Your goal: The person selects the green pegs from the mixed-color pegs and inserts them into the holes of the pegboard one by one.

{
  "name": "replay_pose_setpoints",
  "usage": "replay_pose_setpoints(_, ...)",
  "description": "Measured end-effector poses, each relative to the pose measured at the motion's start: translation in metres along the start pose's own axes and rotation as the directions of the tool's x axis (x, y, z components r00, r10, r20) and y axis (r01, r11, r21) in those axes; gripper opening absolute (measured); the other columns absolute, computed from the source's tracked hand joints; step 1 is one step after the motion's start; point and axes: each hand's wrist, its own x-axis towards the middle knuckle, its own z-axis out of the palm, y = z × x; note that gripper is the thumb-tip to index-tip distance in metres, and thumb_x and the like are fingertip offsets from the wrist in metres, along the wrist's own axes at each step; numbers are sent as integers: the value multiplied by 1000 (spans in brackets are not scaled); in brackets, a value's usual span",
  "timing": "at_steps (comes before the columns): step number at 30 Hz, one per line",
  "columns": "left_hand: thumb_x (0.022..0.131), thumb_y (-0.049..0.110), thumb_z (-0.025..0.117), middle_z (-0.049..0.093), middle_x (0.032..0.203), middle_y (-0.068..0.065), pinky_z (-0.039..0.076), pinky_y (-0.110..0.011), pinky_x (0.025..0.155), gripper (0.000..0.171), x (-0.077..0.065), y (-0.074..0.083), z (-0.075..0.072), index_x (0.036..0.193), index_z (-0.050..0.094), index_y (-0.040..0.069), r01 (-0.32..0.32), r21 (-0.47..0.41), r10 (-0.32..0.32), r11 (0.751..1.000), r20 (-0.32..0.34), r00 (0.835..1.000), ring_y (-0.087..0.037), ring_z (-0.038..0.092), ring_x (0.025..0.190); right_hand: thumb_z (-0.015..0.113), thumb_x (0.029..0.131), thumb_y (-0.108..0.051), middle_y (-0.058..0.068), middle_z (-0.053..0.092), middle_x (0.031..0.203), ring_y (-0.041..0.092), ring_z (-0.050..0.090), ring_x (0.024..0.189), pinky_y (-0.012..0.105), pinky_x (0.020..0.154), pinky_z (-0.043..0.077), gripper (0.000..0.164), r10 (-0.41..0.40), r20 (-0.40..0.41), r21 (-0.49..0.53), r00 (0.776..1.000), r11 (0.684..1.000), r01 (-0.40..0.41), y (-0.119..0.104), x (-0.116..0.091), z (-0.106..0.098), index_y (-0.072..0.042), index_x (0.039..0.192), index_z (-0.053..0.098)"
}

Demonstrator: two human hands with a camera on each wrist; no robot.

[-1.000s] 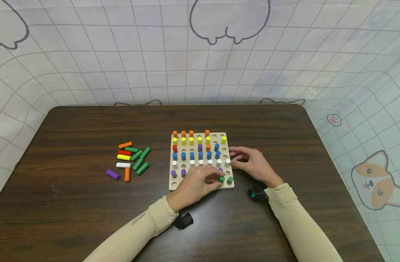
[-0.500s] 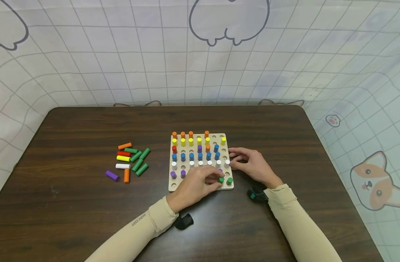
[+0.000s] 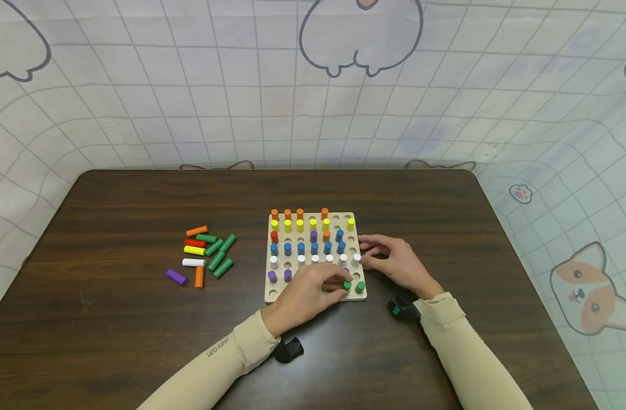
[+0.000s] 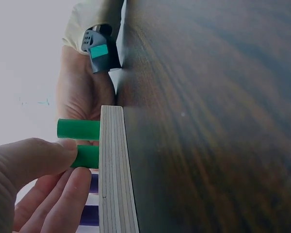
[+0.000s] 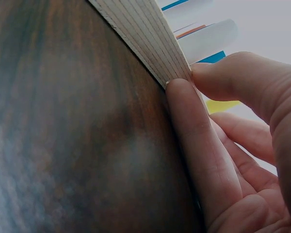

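Observation:
A light wooden pegboard (image 3: 268,289) lies mid-table with rows of coloured pegs upright in its holes. At its front edge, my left hand (image 3: 303,290) pinches a green peg (image 4: 88,157) between thumb and fingers; that peg stands in the board. Another green peg (image 3: 360,287) stands to its right. My right hand (image 3: 400,263) is at the board's right edge, thumb (image 5: 218,77) at the top corner and index finger (image 5: 189,111) against the side. Part of the front rows is hidden behind my left hand.
Loose pegs lie left of the board: several green pegs (image 3: 223,267), a purple peg (image 3: 176,277), a white peg (image 3: 193,262), a yellow peg (image 3: 195,250), a red peg (image 3: 195,243) and orange ones (image 3: 199,277). The dark table (image 3: 138,341) ends at a patterned cloth (image 3: 271,102).
Both hands keep their places at the board, and the pegs stay where they are. Only the head view shifts slightly, so the scene sits a little lower.

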Motion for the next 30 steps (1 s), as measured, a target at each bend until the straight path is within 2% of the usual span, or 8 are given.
replay_pose_setpoints(10, 89, 5, 80, 78, 107, -11, 61, -13, 82, 23, -3, 2, -3, 111, 75, 3, 0, -9, 0, 1000, -2, 1000, -16, 79, 93, 75, 95, -29, 6, 73, 130, 16, 73, 107, 22, 90, 57, 51, -12, 0, -4, 1000, 1000, 12, -1, 0, 1, -17, 143, 61)
replay_pose_setpoints(19, 90, 5, 79, 78, 107, -8, 60, -13, 81, 22, -5, 2, -5, 111, 74, 4, -30, -7, 30, 1000, 0, 1000, -16, 79, 93, 75, 96, -29, 7, 73, 130, 16, 73, 106, 19, 87, 57, 51, -17, -1, 2, 1000, 1000, 17, 0, 0, 1, -17, 143, 62)
replay_pose_setpoints(30, 90, 8, 80, 78, 106, -6, 60, -12, 81, 21, -7, 3, -10, 110, 74, 7, -35, 4, 35, 999, 11, 999, -14, 79, 93, 75, 95, -29, 7, 74, 128, 17, 74, 106, 18, 86, 56, 51, -22, 0, 2, 1000, 1000, 22, -1, -1, 0, -16, 143, 62)
